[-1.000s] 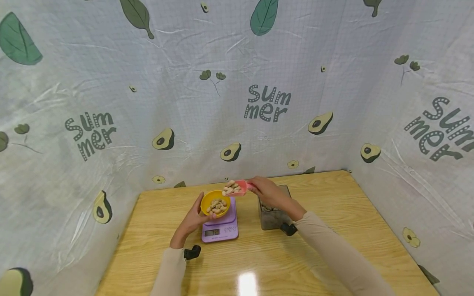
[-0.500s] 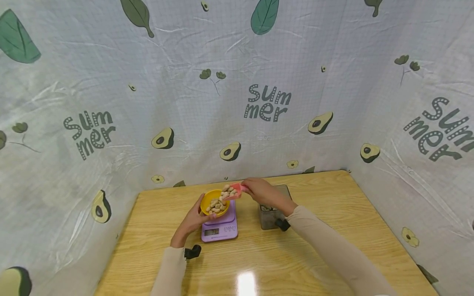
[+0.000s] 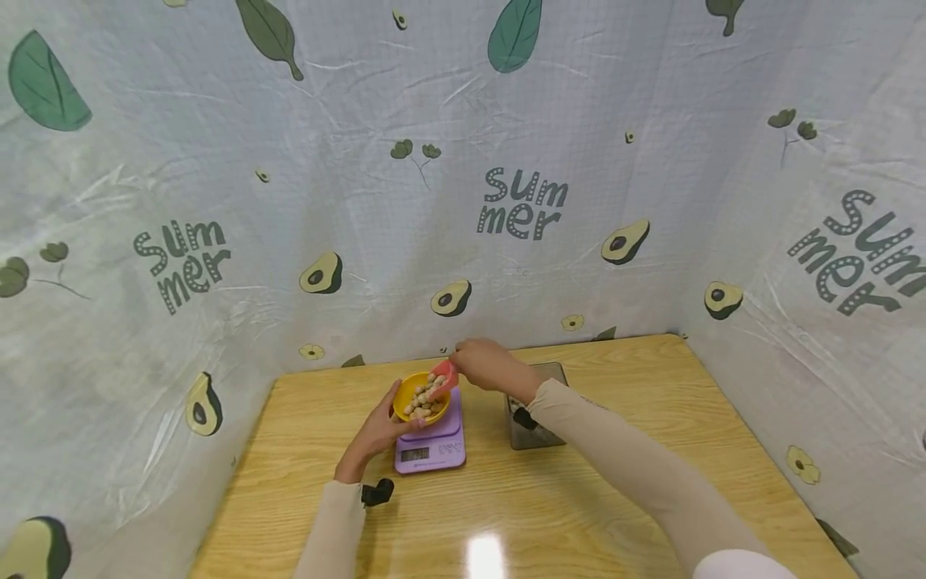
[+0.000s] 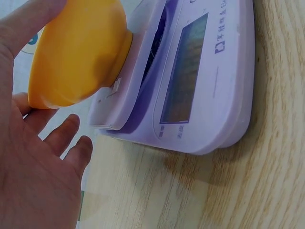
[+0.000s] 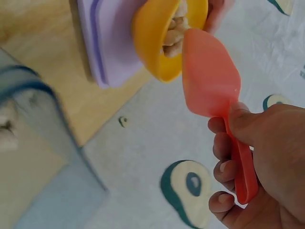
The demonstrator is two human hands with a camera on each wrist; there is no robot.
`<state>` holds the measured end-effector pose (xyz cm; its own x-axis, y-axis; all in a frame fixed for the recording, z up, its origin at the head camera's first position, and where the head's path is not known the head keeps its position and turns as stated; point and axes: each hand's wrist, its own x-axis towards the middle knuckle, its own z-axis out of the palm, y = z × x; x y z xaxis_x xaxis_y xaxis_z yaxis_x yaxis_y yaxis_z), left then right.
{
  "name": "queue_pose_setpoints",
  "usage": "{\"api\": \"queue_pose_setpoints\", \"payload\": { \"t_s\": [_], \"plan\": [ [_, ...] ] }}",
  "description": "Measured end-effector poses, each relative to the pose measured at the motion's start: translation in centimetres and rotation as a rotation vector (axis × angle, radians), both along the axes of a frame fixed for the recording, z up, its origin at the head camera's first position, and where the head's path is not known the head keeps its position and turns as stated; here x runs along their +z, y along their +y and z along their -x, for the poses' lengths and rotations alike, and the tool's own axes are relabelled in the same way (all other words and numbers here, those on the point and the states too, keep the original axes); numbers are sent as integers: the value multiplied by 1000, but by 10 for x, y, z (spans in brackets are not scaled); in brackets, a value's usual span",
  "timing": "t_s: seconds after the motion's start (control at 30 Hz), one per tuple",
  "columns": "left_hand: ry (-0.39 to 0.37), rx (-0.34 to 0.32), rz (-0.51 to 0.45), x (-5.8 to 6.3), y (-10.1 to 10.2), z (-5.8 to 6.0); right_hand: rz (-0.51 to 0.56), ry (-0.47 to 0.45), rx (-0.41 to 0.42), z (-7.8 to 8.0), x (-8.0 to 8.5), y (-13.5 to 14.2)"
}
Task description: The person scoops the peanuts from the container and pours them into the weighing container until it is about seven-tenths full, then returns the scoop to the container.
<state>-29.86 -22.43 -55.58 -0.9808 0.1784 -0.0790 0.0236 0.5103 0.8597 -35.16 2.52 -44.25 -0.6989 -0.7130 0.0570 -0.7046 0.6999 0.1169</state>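
Note:
On a purple kitchen scale (image 3: 450,457) stands a yellow bowl (image 4: 78,57) with peanuts (image 3: 421,402) in it. My left hand (image 3: 378,429) holds the bowl's side between thumb and forefinger, the other fingers lying loose below in the left wrist view. My right hand (image 3: 492,366) grips a pink-red scoop (image 5: 212,71) by its handle, fingers wrapped round it. The scoop tips steeply over the bowl's right rim, and peanuts lie at its mouth. In the right wrist view its back hides part of the bowl's inside. The scale's display (image 4: 183,71) is lit dimly.
A see-through rectangular container (image 3: 534,440) with peanuts sits right of the scale, partly under my right forearm. The wooden table (image 3: 427,523) ends at a wall covered with a printed sheet (image 3: 347,201).
My right hand has moved left with the scoop and tilted it further down over the bowl. Peanuts have slid from the scoop into the bowl. The left hand stays at the bowl.

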Motion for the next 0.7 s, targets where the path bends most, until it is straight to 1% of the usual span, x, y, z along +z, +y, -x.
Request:
{"api": "queue_pose_setpoints", "payload": {
  "t_s": [0.1,0.2,0.3,0.37,0.43,0.53,0.7],
  "plan": [
    [4,1,7,1,-1,0,-51,50,25,-2,10,-6],
    [5,-2,2,2,-1,0,-80,115,45,-3,20,-8],
    [-1,-5,-21,3,0,0,-86,164,61,-5,29,-4],
    [-1,-9,-22,3,0,0,-73,174,68,-5,33,2],
    [-2,-9,-17,3,1,0,-47,168,71,-4,35,9],
    [-1,-2,5,4,0,0,24,140,67,-4,34,23],
    [-4,3,22,8,-2,-2,184,54,41,-5,22,52]
  ]
}}
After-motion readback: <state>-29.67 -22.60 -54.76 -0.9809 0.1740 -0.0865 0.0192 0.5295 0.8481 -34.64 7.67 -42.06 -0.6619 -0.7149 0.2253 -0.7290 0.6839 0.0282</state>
